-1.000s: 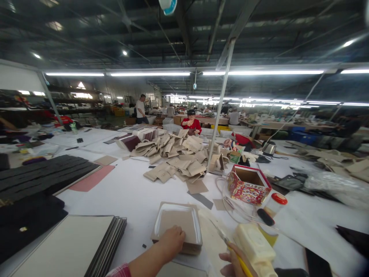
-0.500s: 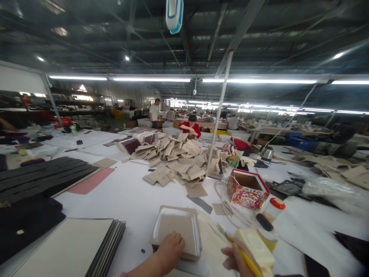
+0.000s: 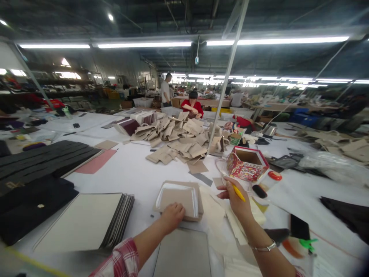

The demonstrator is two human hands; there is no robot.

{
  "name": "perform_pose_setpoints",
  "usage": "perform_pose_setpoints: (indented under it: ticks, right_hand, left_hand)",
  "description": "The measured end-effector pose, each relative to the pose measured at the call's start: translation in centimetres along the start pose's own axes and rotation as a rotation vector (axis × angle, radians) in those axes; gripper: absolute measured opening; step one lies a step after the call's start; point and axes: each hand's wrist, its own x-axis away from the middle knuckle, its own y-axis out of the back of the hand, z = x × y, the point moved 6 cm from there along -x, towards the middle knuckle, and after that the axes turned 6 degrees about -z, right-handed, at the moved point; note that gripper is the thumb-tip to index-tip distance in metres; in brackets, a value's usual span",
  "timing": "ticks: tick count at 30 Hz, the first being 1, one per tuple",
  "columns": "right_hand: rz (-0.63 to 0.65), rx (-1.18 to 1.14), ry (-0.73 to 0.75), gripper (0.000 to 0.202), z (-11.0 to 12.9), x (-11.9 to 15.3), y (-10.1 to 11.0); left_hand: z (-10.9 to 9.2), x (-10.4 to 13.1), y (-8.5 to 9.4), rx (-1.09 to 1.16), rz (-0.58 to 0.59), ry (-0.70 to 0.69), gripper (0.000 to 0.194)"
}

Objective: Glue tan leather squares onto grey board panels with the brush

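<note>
In front of me lies a small stack of beige panels (image 3: 178,196), its top one marked with a wet-looking white band along the left, far and right edges. My left hand (image 3: 173,216) presses on the near edge of that panel with its fingers bent together; the thumb is hard to see. To the right, my right hand (image 3: 236,200) is closed round a yellow-handled brush (image 3: 238,192), raised beside the stack. The brush's tip is blurred near the patterned red box (image 3: 246,165). A flat grey-beige board (image 3: 183,256) lies nearest me, below my left hand.
At left are a pile of pale boards (image 3: 83,219) and dark folded pieces (image 3: 37,204). Beige bag pieces (image 3: 178,138) are heaped ahead by a slanting pole (image 3: 227,84). A red-lidded jar (image 3: 275,176) and phone (image 3: 300,226) lie right. A person in red (image 3: 192,107) sits across.
My right hand has moved forward and up with the brush, away from the pale container. My left hand stays on the beige panel. The view has tilted down.
</note>
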Motion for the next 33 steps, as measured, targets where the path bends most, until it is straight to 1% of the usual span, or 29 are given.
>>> perform_pose_setpoints:
  ticks: [2, 4, 6, 9, 10, 11, 12, 14, 15, 17, 20, 22, 24, 26, 28, 30, 31, 32, 33]
  right_hand:
    - [-0.007, 0.047, -0.063, 0.045, -2.7, 2.8, 0.6]
    - [-0.015, 0.083, -0.103, 0.04, -4.9, 4.9, 1.3]
    - [-0.024, 0.107, -0.106, 0.036, -6.3, 6.4, 1.7]
    - [-0.026, 0.159, -0.065, 0.031, -6.9, 8.1, 1.2]
    - [-0.021, 0.184, -0.049, 0.03, -6.9, 8.6, 0.7]
    - [-0.015, 0.21, -0.037, 0.029, -6.8, 9.1, 0.1]
    - [-0.01, 0.235, -0.035, 0.028, -6.8, 9.6, -0.5]
    - [-0.014, 0.271, -0.053, 0.027, -7.0, 10.3, -1.7]
    - [-0.023, 0.276, -0.065, 0.026, -7.1, 10.6, -2.2]
    - [-0.05, 0.266, -0.068, 0.025, -7.3, 11.0, -2.6]
    - [-0.128, 0.26, -0.032, 0.025, -7.3, 11.6, -2.0]
    - [-0.167, 0.279, -0.021, 0.025, -7.4, 12.2, -1.1]
    - [-0.176, 0.3, -0.024, 0.026, -7.9, 13.0, -0.1]
    - [-0.161, 0.338, -0.027, 0.027, -8.7, 14.1, 0.9]
    - [-0.125, 0.399, -0.03, 0.028, -9.8, 15.5, 2.0]
    - [-0.061, 0.479, -0.054, 0.028, -11.4, 17.1, 3.0]
    - [-0.018, 0.521, -0.074, 0.027, -12.3, 17.9, 3.3]
    - [0.027, 0.563, -0.097, 0.027, -13.4, 18.7, 3.5]
    - [0.074, 0.601, -0.118, 0.027, -14.4, 19.4, 3.6]
  left_hand:
    - [0.7, 0.9, 1.4, 0.005, -0.047, 0.0, 0.015]
    - [1.8, 1.6, 3.4, 0.028, -0.144, 0.045, 0.017]
    - [3.1, 2.5, 6.0, 0.09, -0.323, 0.151, 0.02]
    - [4.6, 4.6, 10.1, 0.303, -0.686, 0.389, 0.016]
    - [4.8, 5.3, 11.0, 0.42, -0.79, 0.48, 0.013]
    - [4.8, 5.9, 11.4, 0.564, -0.872, 0.571, 0.013]
    - [4.6, 6.4, 11.4, 0.73, -0.931, 0.655, 0.015]
    - [3.6, 6.6, 10.3, 1.073, -0.985, 0.789, 0.024]
    - [2.9, 6.5, 9.4, 1.222, -0.987, 0.836, 0.028]
    - [1.4, 6.3, 7.4, 1.441, -0.964, 0.903, 0.034]
    - [-0.8, 6.2, 4.5, 1.671, -0.914, 0.944, 0.041]
    - [-2.0, 6.6, 3.2, 1.794, -0.879, 0.947, 0.045]
    - [-2.8, 7.3, 2.2, 1.884, -0.816, 0.949, 0.047]
    - [-3.2, 8.7, 0.8, 1.94, -0.74, 0.971, 0.046]
    - [-3.1, 11.0, -1.3, 1.92, -0.687, 1.073, 0.043]
    - [-2.8, 14.0, -4.1, 1.8, -0.613, 1.234, 0.042]
    - [-2.8, 15.5, -5.6, 1.713, -0.552, 1.299, 0.042]
    - [-2.7, 16.8, -6.9, 1.618, -0.482, 1.331, 0.042]
    - [-2.7, 17.8, -8.1, 1.519, -0.412, 1.327, 0.042]
